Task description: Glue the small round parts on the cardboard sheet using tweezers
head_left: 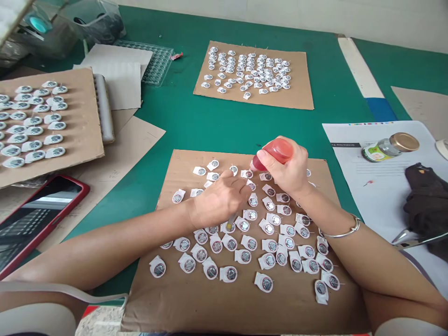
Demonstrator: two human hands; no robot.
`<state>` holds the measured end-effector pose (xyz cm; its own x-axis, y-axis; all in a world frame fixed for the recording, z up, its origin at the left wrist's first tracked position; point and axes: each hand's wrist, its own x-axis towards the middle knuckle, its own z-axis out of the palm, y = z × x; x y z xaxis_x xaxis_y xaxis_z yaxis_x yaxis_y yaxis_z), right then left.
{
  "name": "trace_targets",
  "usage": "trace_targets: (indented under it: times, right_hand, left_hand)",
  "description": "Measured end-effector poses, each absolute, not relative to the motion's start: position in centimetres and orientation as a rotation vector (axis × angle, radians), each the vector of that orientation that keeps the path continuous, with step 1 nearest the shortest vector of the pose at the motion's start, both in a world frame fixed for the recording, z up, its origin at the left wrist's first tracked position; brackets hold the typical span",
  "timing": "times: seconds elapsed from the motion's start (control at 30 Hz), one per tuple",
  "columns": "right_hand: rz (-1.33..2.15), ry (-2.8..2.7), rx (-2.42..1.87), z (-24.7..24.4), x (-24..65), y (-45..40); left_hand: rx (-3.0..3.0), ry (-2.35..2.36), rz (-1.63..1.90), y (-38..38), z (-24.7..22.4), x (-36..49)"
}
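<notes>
My right hand [292,170] is wrapped round a small red squeeze bottle [279,150]. The bottle is tilted, its tip pointing down and left at a small white piece [247,173] with a silver disc. Close beside that tip, my left hand [222,196] is closed, fingers bent downward over the pieces. A slim thing with a yellowish end [229,225] shows under the left palm; what the fingers grip is hidden. Many similar round pieces with white tabs lie in loose rows on a brown cardboard sheet [196,303] beneath both hands.
Another cardboard sheet of pieces [297,95] lies at the back, and a third [80,154] is raised at left. A red-cased phone [45,214] lies by my left forearm. At right are a gold-lidded jar [390,147], printed paper [353,172] and dark cloth [425,200].
</notes>
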<state>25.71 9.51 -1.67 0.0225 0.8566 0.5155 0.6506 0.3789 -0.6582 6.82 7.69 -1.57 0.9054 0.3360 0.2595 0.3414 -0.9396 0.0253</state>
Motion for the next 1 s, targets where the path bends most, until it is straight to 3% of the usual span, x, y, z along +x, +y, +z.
trace_targets:
  times: [1.0]
  right_hand:
    - [0.122,-1.826,-1.230,-1.8,26.2,9.3]
  left_hand:
    - [-3.414,-0.740,-0.645,9.2,-1.7,5.9]
